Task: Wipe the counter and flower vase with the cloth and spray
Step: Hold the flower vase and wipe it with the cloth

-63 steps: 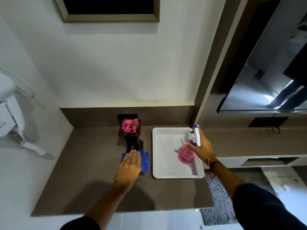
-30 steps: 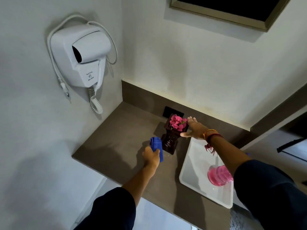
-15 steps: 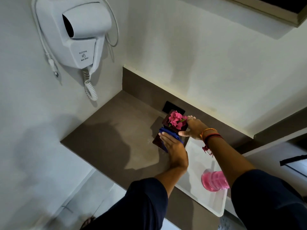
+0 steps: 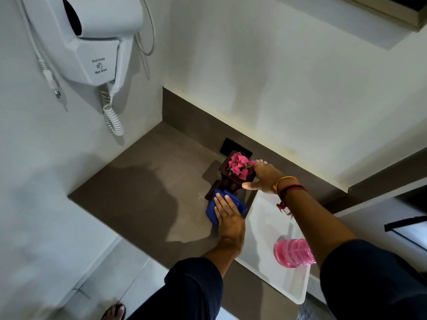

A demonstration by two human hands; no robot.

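Note:
A dark wooden flower vase (image 4: pixel 228 181) with pink flowers (image 4: pixel 239 166) stands on the brown counter (image 4: pixel 143 195) near the back wall. My right hand (image 4: pixel 263 175) grips the vase's top rim from the right. My left hand (image 4: pixel 227 214) presses a blue cloth (image 4: pixel 213 210) flat against the lower front of the vase. The pink spray bottle (image 4: pixel 292 252) stands in the white tray (image 4: pixel 265 227), partly hidden behind my right arm.
A white wall-mounted hair dryer (image 4: pixel 92 40) with a coiled cord hangs at the upper left. A black wall socket (image 4: pixel 227 145) sits behind the vase. The counter's front edge drops to a tiled floor, where a sandalled foot (image 4: pixel 114 311) shows.
My right hand let go of the spray bottle in the tray and took hold of the vase. My left hand lifted the cloth off the counter and pressed it onto the vase.

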